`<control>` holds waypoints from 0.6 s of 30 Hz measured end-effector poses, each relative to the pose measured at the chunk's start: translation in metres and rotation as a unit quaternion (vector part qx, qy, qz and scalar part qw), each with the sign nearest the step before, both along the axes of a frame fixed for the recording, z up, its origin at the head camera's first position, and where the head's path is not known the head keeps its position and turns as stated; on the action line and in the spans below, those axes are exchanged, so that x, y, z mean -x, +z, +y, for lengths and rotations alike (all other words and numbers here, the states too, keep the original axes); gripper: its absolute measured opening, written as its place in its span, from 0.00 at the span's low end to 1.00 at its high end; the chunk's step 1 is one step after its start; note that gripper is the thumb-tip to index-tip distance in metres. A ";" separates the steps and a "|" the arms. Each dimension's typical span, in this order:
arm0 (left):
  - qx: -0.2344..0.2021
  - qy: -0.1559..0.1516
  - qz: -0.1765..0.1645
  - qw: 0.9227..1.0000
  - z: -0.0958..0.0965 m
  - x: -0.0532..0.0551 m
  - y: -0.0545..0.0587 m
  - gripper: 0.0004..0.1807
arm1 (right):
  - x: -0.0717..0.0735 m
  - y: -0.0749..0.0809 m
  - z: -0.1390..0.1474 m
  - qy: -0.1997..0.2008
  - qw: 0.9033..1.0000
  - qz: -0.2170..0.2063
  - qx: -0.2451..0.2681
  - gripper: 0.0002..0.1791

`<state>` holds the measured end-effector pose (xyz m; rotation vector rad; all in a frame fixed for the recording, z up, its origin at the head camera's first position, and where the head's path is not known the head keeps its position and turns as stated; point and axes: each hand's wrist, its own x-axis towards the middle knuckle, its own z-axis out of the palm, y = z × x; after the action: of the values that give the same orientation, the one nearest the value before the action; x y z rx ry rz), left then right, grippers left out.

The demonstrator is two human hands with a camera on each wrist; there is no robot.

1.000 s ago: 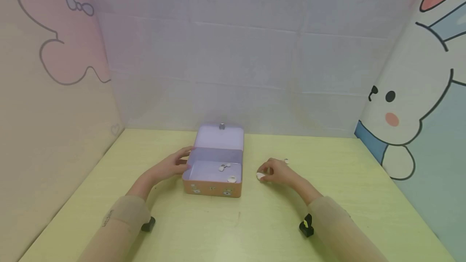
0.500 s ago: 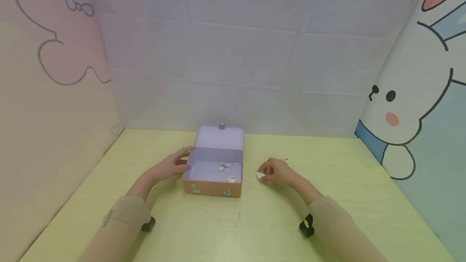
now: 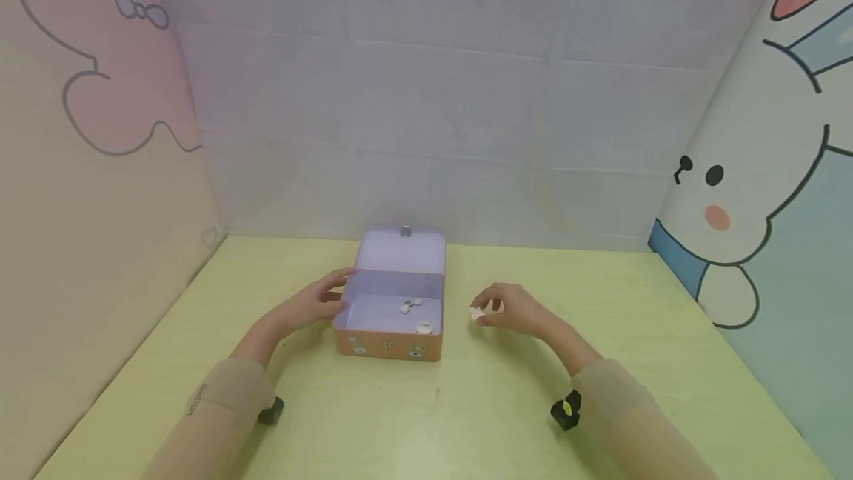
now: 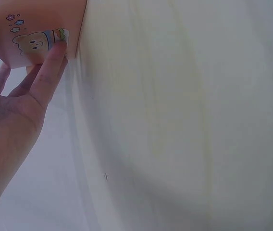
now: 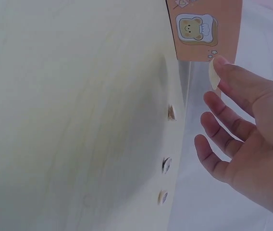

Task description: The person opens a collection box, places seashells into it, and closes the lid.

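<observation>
Yellow tbl [image 3: 426, 421] under orange box [image 3: 388, 351]; pale wall [image 3: 433, 110] behind, bunny print [image 3: 749, 191] R-side.

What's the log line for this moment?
left hand: touching side of box; right hand: pinching white piece; lid: open; inside: other white pieces

No text can be read for certain. In the lower left of the head view, a short line of small dark lettering [image 3: 196, 400] runs at a slant on the left sleeve [image 3: 229, 384], too small and blurred to make out letter by letter.
</observation>
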<state>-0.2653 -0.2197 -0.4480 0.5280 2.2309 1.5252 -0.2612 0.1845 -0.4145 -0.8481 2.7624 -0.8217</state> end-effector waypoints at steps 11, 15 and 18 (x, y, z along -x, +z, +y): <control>-0.006 -0.003 -0.004 1.000 0.000 0.000 0.000 0.35 | -0.005 0.018 -0.004 0.017 0.999 0.024 0.017 0.13; -0.003 -0.001 -0.005 1.000 0.001 -0.001 0.000 0.35 | -0.007 0.024 -0.007 0.020 0.999 0.035 0.016 0.13; -0.003 -0.001 -0.006 1.000 0.001 -0.001 0.000 0.35 | -0.010 0.028 -0.010 0.023 0.999 0.042 0.014 0.14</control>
<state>-0.2645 -0.2192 -0.4476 0.5216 2.2157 1.5315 -0.2517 0.1742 -0.3861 -0.9700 2.7961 -0.8384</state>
